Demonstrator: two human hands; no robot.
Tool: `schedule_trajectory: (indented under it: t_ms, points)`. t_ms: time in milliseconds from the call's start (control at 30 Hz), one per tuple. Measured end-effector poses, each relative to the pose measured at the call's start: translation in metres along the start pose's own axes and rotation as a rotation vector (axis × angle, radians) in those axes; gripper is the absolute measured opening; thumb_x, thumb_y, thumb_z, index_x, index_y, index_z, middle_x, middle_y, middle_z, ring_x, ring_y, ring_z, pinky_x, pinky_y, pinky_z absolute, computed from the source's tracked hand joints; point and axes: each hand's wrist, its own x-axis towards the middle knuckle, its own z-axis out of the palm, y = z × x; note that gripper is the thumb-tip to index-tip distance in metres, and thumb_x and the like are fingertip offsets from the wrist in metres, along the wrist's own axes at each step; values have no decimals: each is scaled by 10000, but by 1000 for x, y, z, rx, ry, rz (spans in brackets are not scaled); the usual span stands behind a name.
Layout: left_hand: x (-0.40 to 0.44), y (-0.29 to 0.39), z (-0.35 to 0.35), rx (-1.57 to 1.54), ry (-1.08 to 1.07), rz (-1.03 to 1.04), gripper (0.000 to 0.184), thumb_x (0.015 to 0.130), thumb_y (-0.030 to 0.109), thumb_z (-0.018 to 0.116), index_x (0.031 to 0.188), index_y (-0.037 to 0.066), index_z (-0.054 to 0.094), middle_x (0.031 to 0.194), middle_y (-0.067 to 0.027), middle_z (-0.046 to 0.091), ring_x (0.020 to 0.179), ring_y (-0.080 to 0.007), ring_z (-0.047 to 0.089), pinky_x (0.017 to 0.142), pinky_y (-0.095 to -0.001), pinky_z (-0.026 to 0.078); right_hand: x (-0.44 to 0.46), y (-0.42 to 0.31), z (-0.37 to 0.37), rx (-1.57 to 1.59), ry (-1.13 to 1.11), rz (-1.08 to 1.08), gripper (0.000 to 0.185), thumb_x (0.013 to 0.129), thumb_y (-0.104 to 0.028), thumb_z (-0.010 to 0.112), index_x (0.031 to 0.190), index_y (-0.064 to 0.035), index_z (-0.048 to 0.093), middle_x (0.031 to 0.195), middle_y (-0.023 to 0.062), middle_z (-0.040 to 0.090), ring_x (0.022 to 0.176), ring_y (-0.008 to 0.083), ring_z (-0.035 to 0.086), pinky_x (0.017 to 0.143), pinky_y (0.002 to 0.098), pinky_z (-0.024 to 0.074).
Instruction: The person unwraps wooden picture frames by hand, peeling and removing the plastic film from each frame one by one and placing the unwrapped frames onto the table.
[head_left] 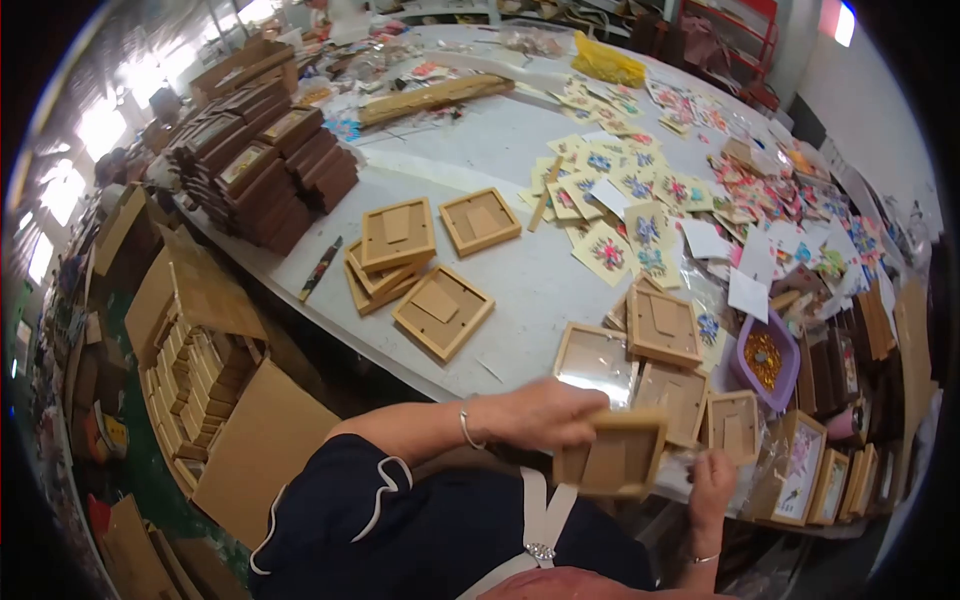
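My left hand [555, 412] is wrapped over the upper left edge of a wooden picture frame [612, 458], which is tilted and slightly blurred in front of my body. My right hand [712, 484] is just right of that frame, fingers closed and pressed together near a smaller frame [733, 428]; what they pinch, if anything, I cannot make out. Beyond the hands lie a frame with a shiny clear pane [597, 362] and a backed frame [665, 325] resting on others. Several more backed frames, including one nearer frame [443, 312], lie left of centre on the table.
Dark brown frames [255, 165] are stacked high at the left. A craft knife [321, 268] lies near the table edge. Cards with coloured flowers [605, 250] cover the right side, beside a purple basin [768, 360] of golden bits. A carton [200, 385] of frames stands lower left.
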Motion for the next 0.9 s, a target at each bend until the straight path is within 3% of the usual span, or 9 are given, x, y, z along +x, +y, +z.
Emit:
schedule_trajectory:
  t_ms: [100, 167, 300, 367, 400, 467, 567, 733, 900]
  points:
    - [1, -36, -26, -271, 433, -47, 247, 748, 118, 617, 976, 60, 543, 763, -20, 557, 612, -118, 486, 560, -247, 416, -24, 26, -37, -297, 147, -5, 258, 812, -168, 512, 611, -8, 489, 581, 133, 541, 516, 307, 466, 515, 381, 383]
    - [5, -47, -61, -667, 688, -183, 222, 758, 55, 596, 975, 49, 549, 776, -6, 549, 599, -59, 461, 521, -173, 387, -49, 64, -58, -822, -239, 187, 300, 781, -252, 514, 677, 28, 542, 630, 188, 553, 568, 372, 492, 557, 402, 420]
    - [24, -140, -121, -366, 1145, -386, 186, 776, 162, 568, 918, 43, 553, 680, -38, 544, 512, -95, 474, 414, -214, 369, -74, 93, -76, -998, -459, 399, 401, 766, -373, 515, 704, 15, 596, 738, 213, 606, 674, 404, 548, 588, 431, 425]
    - [28, -167, -142, 304, 1280, -580, 300, 734, 211, 568, 939, -8, 572, 727, -118, 599, 578, -196, 563, 502, -311, 469, -61, 60, -74, -938, -398, 334, 411, 769, -395, 522, 729, 6, 605, 755, 205, 617, 676, 403, 556, 584, 426, 427]
    - [26, -180, -149, 202, 1198, -719, 360, 793, 317, 529, 911, -22, 547, 846, -193, 603, 764, -341, 563, 706, -407, 444, -50, 36, -70, -902, -360, 315, 410, 772, -401, 527, 745, 1, 603, 752, 201, 618, 667, 406, 553, 578, 423, 428]
    - [28, -147, -140, 631, 1197, -654, 219, 793, 177, 508, 910, -7, 518, 874, -215, 578, 784, -367, 546, 740, -426, 437, -26, -1, -61, -632, -201, 152, 355, 778, -328, 555, 895, 4, 603, 693, 150, 609, 597, 336, 547, 561, 372, 429]
    - [45, -144, -125, 1238, 1302, 59, 295, 746, 129, 558, 997, -25, 536, 997, -190, 571, 917, -346, 539, 791, -373, 428, 20, -11, -45, -293, -126, 27, 318, 782, -234, 549, 998, -7, 600, 698, 79, 601, 594, 233, 526, 572, 299, 417]
    - [107, -83, -35, 352, 492, -376, 389, 820, 300, 523, 1092, 22, 536, 967, -155, 606, 838, -292, 577, 752, -355, 445, 137, -5, 18, -276, -106, -140, 345, 812, -275, 424, 962, -9, 584, 904, 188, 627, 756, 387, 553, 659, 419, 426]
    - [153, -74, 2, 304, 310, -352, 371, 810, 300, 450, 1036, 9, 487, 954, -188, 617, 839, -375, 577, 730, -409, 444, 182, 17, 63, -442, -199, 126, 361, 775, -261, 442, 926, 29, 595, 934, 219, 622, 875, 392, 576, 762, 416, 458]
